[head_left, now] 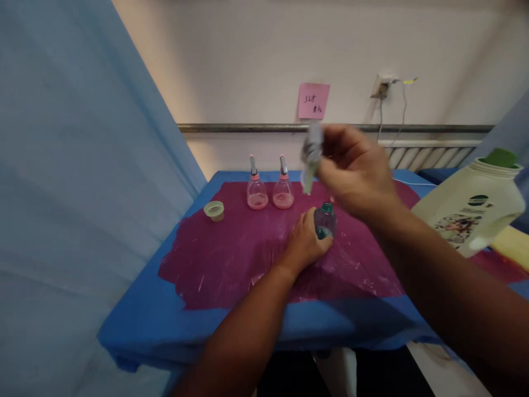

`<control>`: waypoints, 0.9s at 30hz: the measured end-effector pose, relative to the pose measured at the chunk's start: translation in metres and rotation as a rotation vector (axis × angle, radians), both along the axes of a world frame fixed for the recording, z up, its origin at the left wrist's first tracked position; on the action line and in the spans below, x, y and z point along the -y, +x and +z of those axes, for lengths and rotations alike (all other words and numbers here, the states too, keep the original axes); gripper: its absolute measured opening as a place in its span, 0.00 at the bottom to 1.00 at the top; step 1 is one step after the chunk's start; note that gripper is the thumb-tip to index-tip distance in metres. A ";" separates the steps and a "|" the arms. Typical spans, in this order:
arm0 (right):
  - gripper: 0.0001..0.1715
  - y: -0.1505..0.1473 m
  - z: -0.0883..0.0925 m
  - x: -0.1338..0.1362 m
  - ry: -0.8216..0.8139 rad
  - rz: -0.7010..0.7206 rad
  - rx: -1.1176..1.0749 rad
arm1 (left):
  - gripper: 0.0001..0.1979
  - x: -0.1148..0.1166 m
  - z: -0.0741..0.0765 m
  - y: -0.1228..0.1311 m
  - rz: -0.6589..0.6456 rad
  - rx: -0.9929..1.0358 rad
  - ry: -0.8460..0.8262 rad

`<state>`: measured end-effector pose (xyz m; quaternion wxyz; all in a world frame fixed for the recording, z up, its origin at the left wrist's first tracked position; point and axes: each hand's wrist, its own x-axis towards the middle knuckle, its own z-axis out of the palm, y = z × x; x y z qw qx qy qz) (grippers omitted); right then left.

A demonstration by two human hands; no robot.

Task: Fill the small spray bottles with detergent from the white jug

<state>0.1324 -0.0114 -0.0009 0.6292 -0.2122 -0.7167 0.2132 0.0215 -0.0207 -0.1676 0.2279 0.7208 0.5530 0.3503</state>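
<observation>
My left hand [308,240] is wrapped round a small clear bottle [326,219] with a green neck, which stands upright on the purple sheet. Its mouth is uncovered, and some green shows low inside. Above and behind it, my right hand [355,168] pinches a grey-white spray head [313,151], blurred by motion and apart from the bottle. Farther back stand two clear spray bottles, the left one [257,196] and the right one [283,194], both with pink collars, grey spray heads and pinkish liquid.
A small translucent cup [215,210] sits at the left on the purple sheet [231,264], which lies over a blue-covered table [140,309]. At the right stands a large cream jug [467,204] with a green top, near a yellow object [512,245]. A blue curtain [82,165] hangs at the left.
</observation>
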 end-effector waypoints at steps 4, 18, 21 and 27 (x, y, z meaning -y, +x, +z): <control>0.14 0.043 0.017 0.000 -0.082 -0.080 -0.226 | 0.45 -0.002 0.004 0.001 -0.022 -0.001 -0.007; 0.23 0.066 -0.066 -0.031 -0.459 -0.147 -0.144 | 0.34 -0.003 0.000 -0.002 -0.087 0.024 0.059; 0.26 0.070 -0.089 -0.035 -0.558 -0.086 -0.093 | 0.36 -0.004 0.000 -0.001 -0.086 0.031 0.054; 0.27 0.081 -0.116 -0.041 -0.632 0.039 -0.015 | 0.40 -0.004 0.004 -0.001 -0.089 0.025 -0.004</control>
